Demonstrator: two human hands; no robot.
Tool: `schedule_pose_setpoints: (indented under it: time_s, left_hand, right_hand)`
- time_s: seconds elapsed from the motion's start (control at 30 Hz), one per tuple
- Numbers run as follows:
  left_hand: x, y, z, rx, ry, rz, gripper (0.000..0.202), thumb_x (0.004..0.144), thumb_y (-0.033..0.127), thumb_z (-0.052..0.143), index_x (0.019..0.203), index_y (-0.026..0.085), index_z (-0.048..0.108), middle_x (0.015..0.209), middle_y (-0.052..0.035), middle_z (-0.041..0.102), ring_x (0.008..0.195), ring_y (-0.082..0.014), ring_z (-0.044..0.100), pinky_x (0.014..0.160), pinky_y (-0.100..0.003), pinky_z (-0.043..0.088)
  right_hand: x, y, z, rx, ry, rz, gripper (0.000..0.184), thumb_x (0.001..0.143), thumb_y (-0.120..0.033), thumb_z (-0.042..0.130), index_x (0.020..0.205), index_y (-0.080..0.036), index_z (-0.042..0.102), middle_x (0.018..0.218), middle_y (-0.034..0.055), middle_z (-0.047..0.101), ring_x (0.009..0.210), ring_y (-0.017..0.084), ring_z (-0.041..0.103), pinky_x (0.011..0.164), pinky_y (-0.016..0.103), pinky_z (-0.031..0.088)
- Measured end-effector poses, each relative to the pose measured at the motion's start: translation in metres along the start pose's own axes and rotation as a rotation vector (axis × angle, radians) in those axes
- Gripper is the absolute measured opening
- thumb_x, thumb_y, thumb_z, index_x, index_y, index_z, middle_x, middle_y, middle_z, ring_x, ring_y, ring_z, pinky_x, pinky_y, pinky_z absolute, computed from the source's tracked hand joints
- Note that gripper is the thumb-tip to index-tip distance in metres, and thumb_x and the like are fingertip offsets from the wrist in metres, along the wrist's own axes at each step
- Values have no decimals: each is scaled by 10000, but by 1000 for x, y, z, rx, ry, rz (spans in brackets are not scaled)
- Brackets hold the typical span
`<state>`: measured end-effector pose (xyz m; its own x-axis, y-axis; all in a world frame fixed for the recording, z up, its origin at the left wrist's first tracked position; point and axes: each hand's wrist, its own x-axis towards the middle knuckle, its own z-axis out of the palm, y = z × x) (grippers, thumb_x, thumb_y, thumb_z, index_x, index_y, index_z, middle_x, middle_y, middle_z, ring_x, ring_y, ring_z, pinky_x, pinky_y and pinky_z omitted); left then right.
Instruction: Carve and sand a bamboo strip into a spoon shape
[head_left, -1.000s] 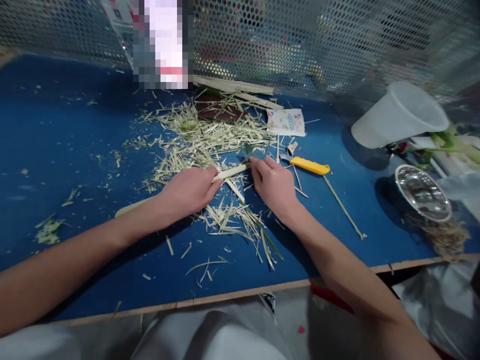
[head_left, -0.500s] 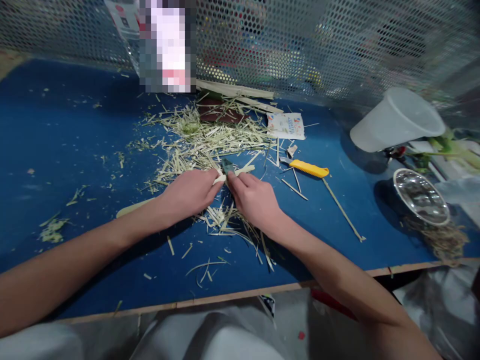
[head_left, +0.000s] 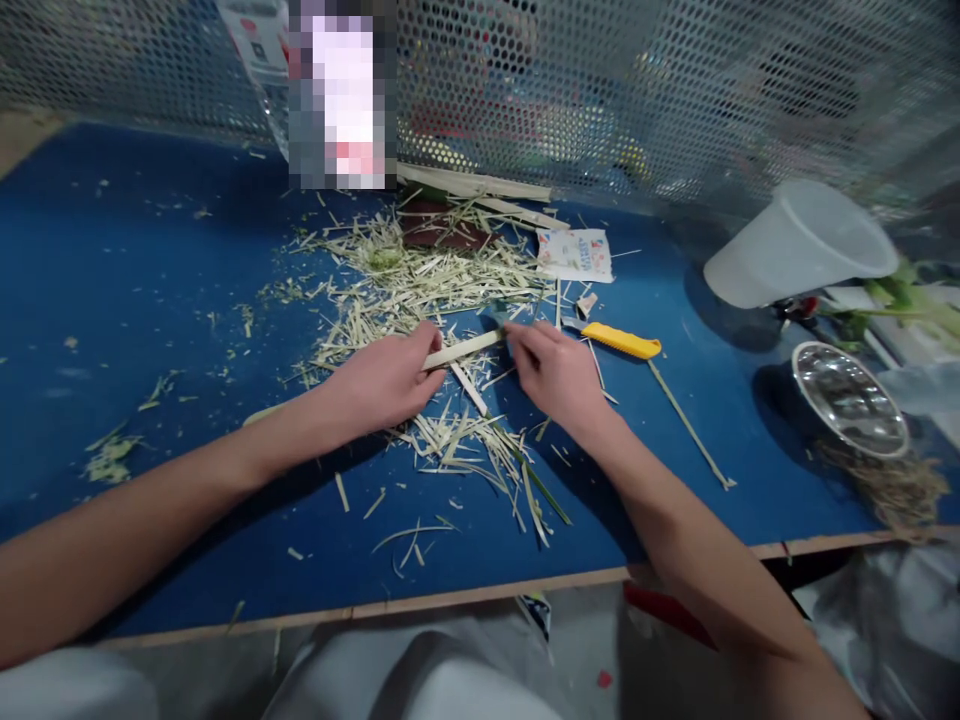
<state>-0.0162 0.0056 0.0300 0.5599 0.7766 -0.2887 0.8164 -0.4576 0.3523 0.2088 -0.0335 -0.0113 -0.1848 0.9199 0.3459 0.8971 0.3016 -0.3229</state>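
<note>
A pale, flat strip that looks like split bamboo (head_left: 466, 350) slants up to the right out of my left hand (head_left: 386, 378), whose fingers and thumb are closed around it. At the strip's far end is my right hand (head_left: 556, 368), its fingers pinched on a small dark blade (head_left: 498, 314), blurred and partly hidden. Whether the blade touches the strip I cannot tell. Beneath both hands lie many thin pale shavings (head_left: 450, 275), some with green edges. A yellow-handled cutter (head_left: 622, 340) rests just right of my right hand.
Behind the shavings are longer strips (head_left: 480, 184), a brown piece (head_left: 446, 228) and a white packet (head_left: 574, 255). At right stand a translucent plastic cup (head_left: 799, 245), tilted in view, and a metal bowl (head_left: 849, 400). A perforated metal screen (head_left: 525, 90) backs the blue table (head_left: 187, 400).
My right hand has moved right along the strip with the blade, baring more of the strip. A green-edged sliver now lies on the shavings below. My left hand has barely moved.
</note>
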Motion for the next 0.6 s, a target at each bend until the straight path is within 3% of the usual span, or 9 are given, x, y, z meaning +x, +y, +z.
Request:
schedule_pose_setpoints:
  time_s: [0.07,0.2,0.37,0.43,0.6]
  left_hand:
    - [-1,-2,-4,11,9,6,331,948,346,392,1192,163,518,709,-61,652,537,-181,511,532,-325,277]
    - [-2,-3,-14,61,60,53,261,975,359,360,1020,191,554,794,-80,660,614,-181,519,554,-319,283]
    - [-2,-1,-22,23,65,71,425,1019,407,249,750,206,508,757,-80,627,628,-175,507,587,-324,315]
    - [-2,-1,-21,9,56,76,415,1018,398,254,772,204,526,769,-83,636,636,-178,524,605,-328,326]
    - [0,-4,-14,-166,35,32,348,1006,395,283,1095,192,552,807,-77,678,652,-188,571,617,-321,371]
  right_hand:
    - [2,8,-5,71,100,47,390,1007,-289,405,1168,-127,721,818,81,671,692,159,586,671,302,455]
    - [4,11,-14,154,200,78,351,993,-295,436,1156,-172,722,757,48,642,645,159,546,667,318,459]
    - [4,4,-19,170,285,113,349,997,-321,441,1144,-178,723,740,43,630,636,163,528,655,327,455]
    - [3,3,-19,174,302,110,353,1002,-330,437,1152,-179,718,760,48,641,638,162,529,656,328,460]
    - [2,3,-14,104,254,73,364,1015,-321,416,1194,-193,705,791,56,654,659,160,548,686,330,477]
